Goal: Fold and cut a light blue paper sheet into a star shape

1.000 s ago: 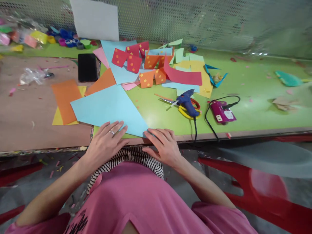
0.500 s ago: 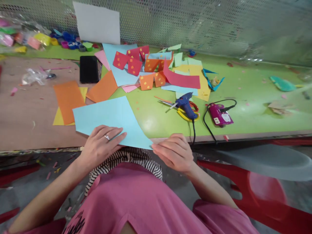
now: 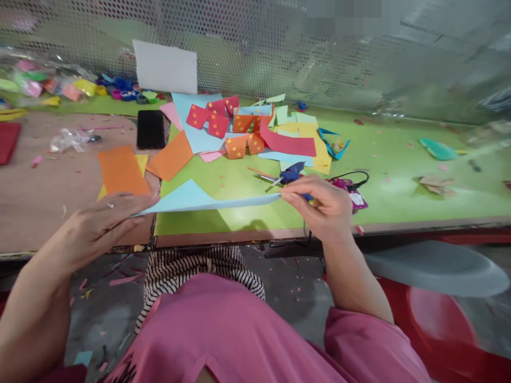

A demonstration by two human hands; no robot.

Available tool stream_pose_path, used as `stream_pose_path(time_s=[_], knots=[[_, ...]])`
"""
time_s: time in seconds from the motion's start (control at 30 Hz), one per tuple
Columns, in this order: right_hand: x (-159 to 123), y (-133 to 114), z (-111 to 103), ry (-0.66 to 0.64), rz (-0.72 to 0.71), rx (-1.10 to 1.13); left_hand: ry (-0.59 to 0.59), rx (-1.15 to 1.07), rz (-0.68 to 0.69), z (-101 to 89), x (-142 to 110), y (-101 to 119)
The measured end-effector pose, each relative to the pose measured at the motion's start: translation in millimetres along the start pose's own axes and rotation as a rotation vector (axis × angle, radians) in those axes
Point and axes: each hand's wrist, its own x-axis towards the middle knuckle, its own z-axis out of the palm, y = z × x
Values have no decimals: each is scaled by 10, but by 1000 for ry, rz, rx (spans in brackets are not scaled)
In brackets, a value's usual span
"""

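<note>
A sheet of light blue paper [image 3: 195, 201] is stretched between my two hands above the table's front edge, seen nearly edge-on with a peak rising in its left half. My left hand [image 3: 99, 223], a ring on one finger, grips the sheet's left end; its fingers lie close together and its thumb is hidden. At the sheet's right end, my right hand [image 3: 325, 207] pinches the corner between thumb and fingers. Just behind that hand lies a blue glue gun [image 3: 293, 172], partly covered by it, with scissors [image 3: 261, 177] beneath.
Orange paper pieces [image 3: 123, 170] and a black phone [image 3: 150, 130] lie on the left. Red dotted paper shapes [image 3: 219, 123] and a red strip [image 3: 287, 141] are at the back middle. A magenta power adapter [image 3: 358, 200] sits right; a grey stool seat [image 3: 439, 268] stands below the table edge.
The blue paper has gone from lying broad and flat to being lifted and held edge-on. My left hand has moved left to its end; my right hand has risen right with its corner.
</note>
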Motion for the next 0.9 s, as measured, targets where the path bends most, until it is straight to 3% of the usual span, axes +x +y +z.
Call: stream_pose_path(time_s=[0.07, 0.17, 0.27, 0.33, 0.43, 0.6, 0.73, 0.83, 0.9], knots=[[105, -44, 64, -16, 31, -5, 127, 122, -14, -39, 189, 166], [266, -209, 193, -39, -21, -36, 198, 199, 30, 46, 595, 491], [384, -372, 302, -36, -111, -43, 171, 179, 24, 245, 993, 724], [420, -416, 309, -23, -137, -41, 122, 128, 25, 338, 1148, 758], [418, -352, 197, -23, -85, -36, 104, 95, -11, 318, 1163, 650], [412, -200, -30, -24, -45, -108, 143, 130, 1, 100, 1002, 408], [529, -356, 62, -113, -163, -365, 134, 197, 78, 106, 1074, 471], [624, -463, 189, -212, -275, -411, 127, 203, 75, 128, 1149, 565], [645, -414, 184, -210, -330, -428, 138, 212, 35, 71, 1134, 555]])
